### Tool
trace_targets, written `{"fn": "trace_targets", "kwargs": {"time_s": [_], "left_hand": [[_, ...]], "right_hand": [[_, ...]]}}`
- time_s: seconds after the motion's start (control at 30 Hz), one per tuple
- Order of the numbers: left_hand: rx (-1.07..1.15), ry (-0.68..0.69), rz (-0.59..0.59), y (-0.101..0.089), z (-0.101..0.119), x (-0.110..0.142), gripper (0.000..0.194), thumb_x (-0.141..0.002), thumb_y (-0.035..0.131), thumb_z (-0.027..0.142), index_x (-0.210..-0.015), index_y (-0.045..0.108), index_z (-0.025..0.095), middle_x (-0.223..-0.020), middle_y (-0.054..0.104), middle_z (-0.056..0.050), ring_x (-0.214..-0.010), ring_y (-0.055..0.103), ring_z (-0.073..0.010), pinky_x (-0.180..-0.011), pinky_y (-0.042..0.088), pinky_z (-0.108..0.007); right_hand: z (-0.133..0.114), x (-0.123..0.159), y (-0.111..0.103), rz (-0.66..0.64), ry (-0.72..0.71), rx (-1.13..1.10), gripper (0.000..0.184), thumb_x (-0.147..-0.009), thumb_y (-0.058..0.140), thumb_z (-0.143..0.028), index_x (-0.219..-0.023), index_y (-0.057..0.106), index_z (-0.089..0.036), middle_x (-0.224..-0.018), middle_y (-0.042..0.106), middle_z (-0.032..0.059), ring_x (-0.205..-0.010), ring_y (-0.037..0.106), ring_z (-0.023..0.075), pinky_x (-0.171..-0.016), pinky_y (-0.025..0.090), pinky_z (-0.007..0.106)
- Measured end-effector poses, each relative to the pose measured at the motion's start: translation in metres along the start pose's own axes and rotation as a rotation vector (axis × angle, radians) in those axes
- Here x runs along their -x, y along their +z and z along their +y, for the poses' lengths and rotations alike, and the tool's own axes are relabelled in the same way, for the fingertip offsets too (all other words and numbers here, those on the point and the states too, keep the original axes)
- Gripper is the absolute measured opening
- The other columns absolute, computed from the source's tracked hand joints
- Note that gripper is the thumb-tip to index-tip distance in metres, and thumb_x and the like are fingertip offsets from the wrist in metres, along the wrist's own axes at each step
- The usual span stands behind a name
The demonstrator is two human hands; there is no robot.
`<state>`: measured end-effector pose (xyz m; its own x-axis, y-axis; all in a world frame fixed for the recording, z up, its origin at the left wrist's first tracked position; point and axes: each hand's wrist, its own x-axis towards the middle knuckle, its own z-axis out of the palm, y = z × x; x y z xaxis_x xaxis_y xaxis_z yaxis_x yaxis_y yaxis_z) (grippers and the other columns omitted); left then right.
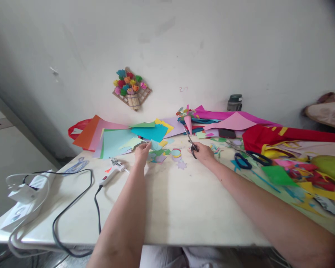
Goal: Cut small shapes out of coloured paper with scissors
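Observation:
My left hand is closed in a pinch at the edge of a small pale blue paper piece; the fingertips partly hide where they meet it. My right hand is wrapped round the dark handles of a pair of scissors, whose blades point away from me. Between the hands lie small cut paper shapes, among them a pale purple flower shape and a stack of round pieces. Coloured paper sheets spread out behind my left hand.
A white glue gun with a black cord lies at left, near a power strip. Larger scissors and paper scraps are at right. A pink paper cone with small flowers, a phone and a bottle stand or lie behind.

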<state>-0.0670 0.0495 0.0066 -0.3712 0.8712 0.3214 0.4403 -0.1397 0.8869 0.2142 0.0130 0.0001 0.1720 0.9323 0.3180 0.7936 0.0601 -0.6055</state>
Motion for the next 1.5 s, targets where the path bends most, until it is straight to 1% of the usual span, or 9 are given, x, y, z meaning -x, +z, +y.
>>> {"fn": "trace_targets", "kwargs": {"time_s": [0.13, 0.27, 0.37, 0.43, 0.6, 0.7, 1.1, 1.33, 1.5], "left_hand": [[-0.198, -0.075, 0.073, -0.007, -0.005, -0.004, 0.039, -0.064, 0.057, 0.055, -0.076, 0.070, 0.021, -0.062, 0.062, -0.003, -0.071, 0.057, -0.0213, -0.061, 0.039, -0.029], [-0.369, -0.130, 0.167, -0.015, -0.005, -0.001, 0.028, -0.060, 0.063, 0.049, -0.071, 0.071, 0.024, -0.073, 0.067, -0.009, -0.096, 0.054, -0.0332, -0.076, 0.038, -0.041], [-0.473, -0.029, 0.235, -0.015, -0.001, 0.006, 0.033, -0.058, 0.066, 0.046, -0.083, 0.072, 0.025, -0.097, 0.067, -0.013, -0.108, 0.045, -0.0389, -0.084, 0.034, -0.049], [-0.513, 0.125, 0.246, -0.011, 0.004, 0.011, 0.026, -0.062, 0.065, 0.042, -0.082, 0.072, 0.027, -0.101, 0.065, -0.012, -0.107, 0.044, -0.0363, -0.086, 0.033, -0.048], [-0.593, 0.374, -0.095, -0.001, 0.016, 0.018, 0.010, -0.068, 0.063, 0.030, -0.071, 0.072, 0.026, -0.096, 0.068, -0.007, -0.106, 0.047, -0.0297, -0.092, 0.029, -0.043], [-0.645, 0.464, -0.194, 0.002, 0.020, 0.018, 0.009, -0.067, 0.065, 0.029, -0.070, 0.073, 0.027, -0.088, 0.070, -0.007, -0.103, 0.049, -0.0286, -0.094, 0.026, -0.043], [-0.743, 0.604, -0.238, 0.008, 0.012, 0.015, 0.015, -0.070, 0.061, 0.031, -0.062, 0.073, 0.028, -0.072, 0.069, -0.008, -0.091, 0.049, -0.0286, -0.096, 0.022, -0.045], [-0.687, 0.605, -0.244, 0.000, 0.015, 0.017, 0.016, -0.071, 0.062, 0.039, -0.071, 0.074, 0.029, -0.085, 0.071, -0.008, -0.096, 0.050, -0.0294, -0.101, 0.018, -0.046], [-0.710, 0.550, -0.234, 0.002, 0.018, 0.020, 0.011, -0.068, 0.063, 0.025, -0.068, 0.073, 0.027, -0.083, 0.070, -0.008, -0.096, 0.051, -0.0289, -0.101, 0.018, -0.046]], "right_hand": [[-0.001, 0.001, -0.001, -0.012, 0.001, 0.024, 0.041, -0.072, 0.059, -0.045, -0.108, 0.063, -0.027, -0.091, 0.070, 0.0017, -0.086, 0.063, 0.0206, -0.063, 0.042, 0.026], [-0.001, 0.001, 0.000, -0.012, -0.003, 0.035, 0.041, -0.072, 0.059, -0.047, -0.109, 0.063, -0.028, -0.091, 0.071, 0.0016, -0.086, 0.064, 0.0208, -0.063, 0.043, 0.026], [0.000, 0.000, 0.002, 0.001, -0.007, 0.031, 0.041, -0.071, 0.060, -0.048, -0.107, 0.064, -0.029, -0.091, 0.071, 0.0014, -0.086, 0.064, 0.0212, -0.062, 0.043, 0.026], [0.001, 0.000, 0.003, 0.014, -0.014, 0.025, 0.040, -0.070, 0.061, -0.048, -0.106, 0.064, -0.030, -0.090, 0.071, 0.0012, -0.086, 0.064, 0.0213, -0.062, 0.043, 0.026], [0.002, -0.001, 0.003, 0.009, -0.021, 0.018, 0.040, -0.070, 0.061, -0.048, -0.106, 0.064, -0.029, -0.090, 0.071, 0.0014, -0.085, 0.064, 0.0211, -0.062, 0.043, 0.026], [0.001, 0.000, 0.002, -0.010, -0.016, 0.010, 0.040, -0.070, 0.061, -0.047, -0.106, 0.064, -0.029, -0.091, 0.070, 0.0017, -0.086, 0.064, 0.0206, -0.064, 0.044, 0.026], [0.000, 0.000, 0.002, -0.011, -0.018, 0.026, 0.041, -0.070, 0.061, -0.048, -0.106, 0.064, -0.028, -0.090, 0.071, 0.0018, -0.085, 0.064, 0.0215, -0.063, 0.044, 0.027], [0.002, 0.000, 0.004, 0.010, -0.031, 0.019, 0.040, -0.069, 0.062, -0.047, -0.105, 0.065, -0.030, -0.088, 0.071, 0.0007, -0.084, 0.064, 0.0210, -0.061, 0.044, 0.026], [0.001, 0.000, 0.004, 0.004, -0.028, 0.031, 0.040, -0.070, 0.061, -0.048, -0.105, 0.065, -0.029, -0.088, 0.071, 0.0004, -0.083, 0.064, 0.0208, -0.062, 0.044, 0.026]]}}
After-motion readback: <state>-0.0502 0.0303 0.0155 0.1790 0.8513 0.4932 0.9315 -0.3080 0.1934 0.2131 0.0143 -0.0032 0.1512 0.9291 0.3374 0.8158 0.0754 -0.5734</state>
